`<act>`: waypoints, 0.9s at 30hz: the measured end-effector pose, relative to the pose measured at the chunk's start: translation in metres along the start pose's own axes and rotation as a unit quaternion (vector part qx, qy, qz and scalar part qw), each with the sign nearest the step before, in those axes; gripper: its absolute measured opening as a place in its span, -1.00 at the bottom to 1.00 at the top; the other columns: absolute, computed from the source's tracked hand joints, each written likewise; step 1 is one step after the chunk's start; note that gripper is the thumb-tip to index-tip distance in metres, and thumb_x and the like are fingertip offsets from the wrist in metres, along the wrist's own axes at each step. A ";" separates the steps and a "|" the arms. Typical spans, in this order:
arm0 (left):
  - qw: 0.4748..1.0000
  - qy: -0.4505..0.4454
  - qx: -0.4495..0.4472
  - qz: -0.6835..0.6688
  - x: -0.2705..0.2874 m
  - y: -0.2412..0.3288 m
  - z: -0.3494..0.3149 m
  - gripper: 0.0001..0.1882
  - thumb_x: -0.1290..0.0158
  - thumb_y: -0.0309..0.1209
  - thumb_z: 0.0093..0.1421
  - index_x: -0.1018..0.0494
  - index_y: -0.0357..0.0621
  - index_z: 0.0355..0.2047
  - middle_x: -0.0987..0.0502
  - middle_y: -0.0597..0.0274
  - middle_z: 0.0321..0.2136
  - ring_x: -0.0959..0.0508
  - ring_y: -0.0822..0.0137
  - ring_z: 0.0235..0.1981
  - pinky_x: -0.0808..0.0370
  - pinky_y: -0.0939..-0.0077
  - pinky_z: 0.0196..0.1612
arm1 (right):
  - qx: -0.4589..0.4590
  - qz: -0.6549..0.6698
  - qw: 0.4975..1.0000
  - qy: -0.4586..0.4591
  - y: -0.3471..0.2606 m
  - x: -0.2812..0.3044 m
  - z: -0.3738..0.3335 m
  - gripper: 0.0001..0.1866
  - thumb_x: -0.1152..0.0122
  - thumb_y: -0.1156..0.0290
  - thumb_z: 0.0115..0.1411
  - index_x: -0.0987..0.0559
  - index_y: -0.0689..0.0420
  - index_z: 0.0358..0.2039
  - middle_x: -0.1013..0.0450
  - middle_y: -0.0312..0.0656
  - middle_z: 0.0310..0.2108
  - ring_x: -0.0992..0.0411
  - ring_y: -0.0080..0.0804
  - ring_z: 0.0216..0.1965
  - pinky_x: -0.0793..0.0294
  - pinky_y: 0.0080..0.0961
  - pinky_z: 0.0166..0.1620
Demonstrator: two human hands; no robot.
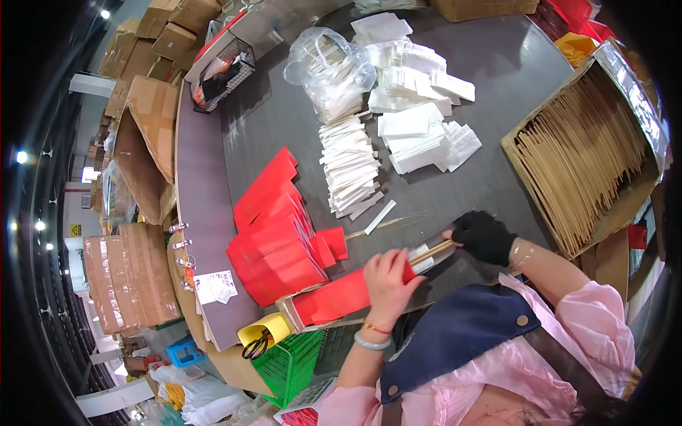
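My left hand (387,280), with a bracelet and a pale bangle at the wrist, holds down a long red paper sleeve (332,302); its fingers are closed over the right end. From that end stick out white paper slips (423,263) and a couple of thin tan sticks (436,250). The outer ends of the sticks are pinched by my right hand (483,238) in a black fingerless glove. How deep the sticks sit in the sleeve is hidden. Left of my hands lies a fanned pile of red sleeves (273,241). Beyond is a long row of white slips (348,163).
White paper packets (419,135) and a clear plastic bag (330,64) lie farther back. At right stands an open carton (590,142) packed with thin brown pieces. A yellow holder (266,330) with black scissors hangs at the near left edge, above a green crate (295,362).
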State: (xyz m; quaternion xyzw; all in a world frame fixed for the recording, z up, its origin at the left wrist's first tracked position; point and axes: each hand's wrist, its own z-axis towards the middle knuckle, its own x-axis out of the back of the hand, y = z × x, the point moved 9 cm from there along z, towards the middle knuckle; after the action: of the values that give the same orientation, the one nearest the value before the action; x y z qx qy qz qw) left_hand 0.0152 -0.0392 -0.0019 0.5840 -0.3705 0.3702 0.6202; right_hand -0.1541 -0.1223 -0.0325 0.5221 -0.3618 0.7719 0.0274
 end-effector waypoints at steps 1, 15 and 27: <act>1.000 -0.012 -0.010 -0.003 -0.007 0.010 0.008 -0.26 -0.38 -0.22 -0.22 -0.45 -0.12 0.03 -0.42 0.18 -0.03 -0.33 0.03 0.02 -0.26 0.14 0.09 | -0.001 -0.002 1.000 0.000 0.002 -0.003 0.000 -0.85 -0.25 0.30 0.05 -0.62 -0.06 -0.32 -0.47 -0.09 -0.43 -0.46 -0.09 -0.38 -0.44 -0.20 -0.35; 0.990 -0.086 -0.093 0.062 -0.001 0.027 0.022 -0.42 -0.24 -0.43 -0.15 -0.47 0.10 -0.02 -0.40 0.07 -0.11 -0.38 0.02 -0.06 -0.36 0.16 -0.03 | -0.056 -0.016 0.998 0.006 -0.036 0.019 0.028 -0.33 -0.45 0.00 -0.24 -0.51 0.04 -0.11 -0.46 -0.12 -0.13 -0.40 -0.13 -0.04 -0.22 -0.08 0.10; 0.979 0.062 0.159 0.114 0.036 -0.056 -0.011 -0.15 -0.37 -0.09 -0.14 -0.35 -0.26 0.11 -0.31 -0.08 0.12 -0.26 -0.08 0.18 -0.10 -0.08 0.25 | -0.120 -0.068 0.990 0.019 -0.020 0.067 0.013 -0.33 -0.49 0.10 -0.27 -0.49 0.08 -0.12 -0.42 -0.17 -0.19 -0.39 -0.13 -0.09 -0.25 -0.16 0.05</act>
State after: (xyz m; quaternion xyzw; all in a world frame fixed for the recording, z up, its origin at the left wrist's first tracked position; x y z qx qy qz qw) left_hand 0.0814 -0.0297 0.0047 0.6053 -0.3317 0.5278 0.4950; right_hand -0.1661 -0.1373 0.0363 0.5237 -0.4150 0.7288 0.1492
